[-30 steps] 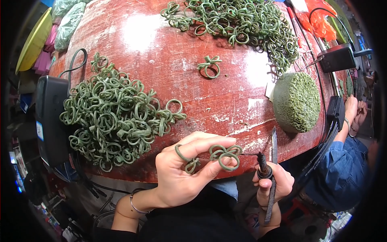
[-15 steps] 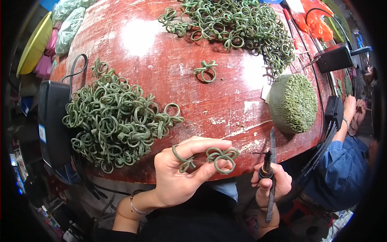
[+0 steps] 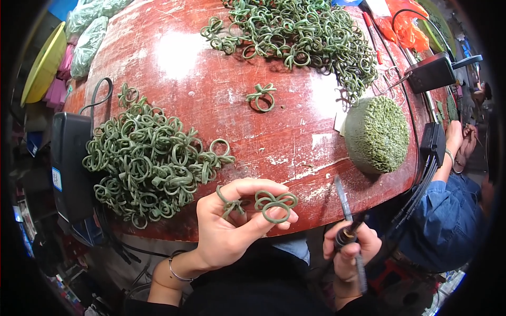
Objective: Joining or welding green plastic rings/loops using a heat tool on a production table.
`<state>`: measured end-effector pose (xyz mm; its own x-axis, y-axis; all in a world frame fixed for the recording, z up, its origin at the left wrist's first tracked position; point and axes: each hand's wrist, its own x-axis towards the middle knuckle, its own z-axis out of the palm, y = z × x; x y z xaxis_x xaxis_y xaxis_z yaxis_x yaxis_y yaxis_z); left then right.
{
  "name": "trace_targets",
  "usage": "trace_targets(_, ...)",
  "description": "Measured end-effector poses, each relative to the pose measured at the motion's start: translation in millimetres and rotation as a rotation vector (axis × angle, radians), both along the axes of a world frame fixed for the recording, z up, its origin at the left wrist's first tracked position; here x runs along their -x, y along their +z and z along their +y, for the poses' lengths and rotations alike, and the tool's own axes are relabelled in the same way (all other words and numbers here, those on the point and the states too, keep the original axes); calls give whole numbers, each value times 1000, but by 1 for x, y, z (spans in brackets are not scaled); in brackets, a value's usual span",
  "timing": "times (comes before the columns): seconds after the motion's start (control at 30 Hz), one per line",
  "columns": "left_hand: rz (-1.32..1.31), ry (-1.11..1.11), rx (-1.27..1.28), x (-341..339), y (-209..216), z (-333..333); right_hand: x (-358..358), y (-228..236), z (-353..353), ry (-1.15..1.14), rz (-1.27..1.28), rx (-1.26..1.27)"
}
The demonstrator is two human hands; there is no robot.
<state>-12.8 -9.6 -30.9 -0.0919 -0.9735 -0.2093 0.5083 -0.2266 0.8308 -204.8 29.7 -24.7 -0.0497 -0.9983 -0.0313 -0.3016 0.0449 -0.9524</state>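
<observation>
Between thumb and index finger of my left hand [image 3: 225, 231] is a green ring [image 3: 276, 201] with a looped bow shape. A second green ring [image 3: 231, 207] hangs around the index finger of that hand. My right hand [image 3: 365, 245] is closed around two tools: a thin flat metal blade or file [image 3: 344, 200], tip pointing up and left, and a dark pen-like tool [image 3: 345, 238], slightly blurred. To the left lies a pile of similar rings [image 3: 153, 163]. One lone ring [image 3: 262, 99] sits mid-table, in front of a larger ring pile [image 3: 311, 37] at the back.
A rough-topped green round block [image 3: 377, 137] stands on the worn red table [image 3: 211, 89] at right. Black boxes [image 3: 74, 163] with cables flank the table at both sides. Another person's blue sleeve [image 3: 448, 221] and hands are at far right. Green bags lie far left.
The blade and pen-like tool in my right hand have tilted, the blade's tip swinging left. My left hand with its rings sits slightly further left; the whole view has shifted a little.
</observation>
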Motion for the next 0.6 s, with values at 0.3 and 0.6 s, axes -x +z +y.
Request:
trace_targets(0.3,449,-208,-249,-2,8,1,-7,24,-27,-153,-399,-349)
trace_targets(0.6,833,-373,-375,4,11,5,-16,34,-13,62,-543,-72)
